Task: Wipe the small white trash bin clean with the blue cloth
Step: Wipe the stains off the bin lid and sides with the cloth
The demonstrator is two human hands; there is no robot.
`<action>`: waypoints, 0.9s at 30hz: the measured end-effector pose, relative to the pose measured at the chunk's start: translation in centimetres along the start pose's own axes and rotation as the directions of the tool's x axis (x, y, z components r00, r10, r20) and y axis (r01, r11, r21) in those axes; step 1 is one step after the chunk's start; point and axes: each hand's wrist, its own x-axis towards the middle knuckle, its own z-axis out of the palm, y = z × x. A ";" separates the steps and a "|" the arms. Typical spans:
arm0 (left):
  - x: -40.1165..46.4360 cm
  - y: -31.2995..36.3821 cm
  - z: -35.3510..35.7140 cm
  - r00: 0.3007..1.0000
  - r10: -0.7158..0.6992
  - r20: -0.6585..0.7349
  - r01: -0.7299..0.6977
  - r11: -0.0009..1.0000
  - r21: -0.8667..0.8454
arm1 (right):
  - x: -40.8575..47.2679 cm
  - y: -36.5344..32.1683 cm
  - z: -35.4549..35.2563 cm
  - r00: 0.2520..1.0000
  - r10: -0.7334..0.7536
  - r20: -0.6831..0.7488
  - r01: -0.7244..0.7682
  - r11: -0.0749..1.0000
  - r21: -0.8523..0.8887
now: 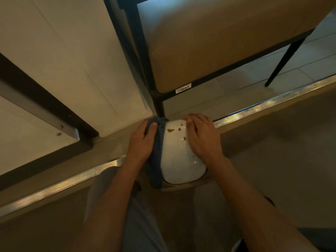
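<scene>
1. Head view: I see the small white trash bin (179, 153) lying on its side on the floor between my knees, long axis running away from me, the rounded end nearest me.
2. Brown stains (170, 130) spot its upper side near the far end.
3. My left hand (143, 142) presses the blue cloth (156, 157) against the bin's left flank, fingers curled round the cloth.
4. My right hand (201, 137) rests on the right flank, fingers together and bent over the far rim.
5. A black-framed chair (209, 44) stands beyond.
</scene>
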 end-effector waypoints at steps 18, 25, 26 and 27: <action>1.7 2.8 0.0 0.960 0.167 0.224 -0.228 0.931 0.284 | 0.0 -0.4 0.2 0.998 0.021 -0.052 -0.020 1.000 0.012; 1.8 0.9 -1.1 0.978 0.143 0.154 -0.181 0.945 0.272 | 0.0 -0.4 0.3 0.999 0.002 -0.054 -0.002 1.000 -0.002; 2.4 1.8 -0.6 0.984 0.086 0.157 -0.135 0.932 0.336 | 0.0 -0.5 0.2 0.998 0.004 -0.055 -0.004 1.000 -0.008; 2.8 2.7 0.1 0.986 0.059 0.156 -0.119 0.904 0.410 | 0.0 -0.5 0.2 0.998 0.005 -0.057 -0.006 1.000 -0.011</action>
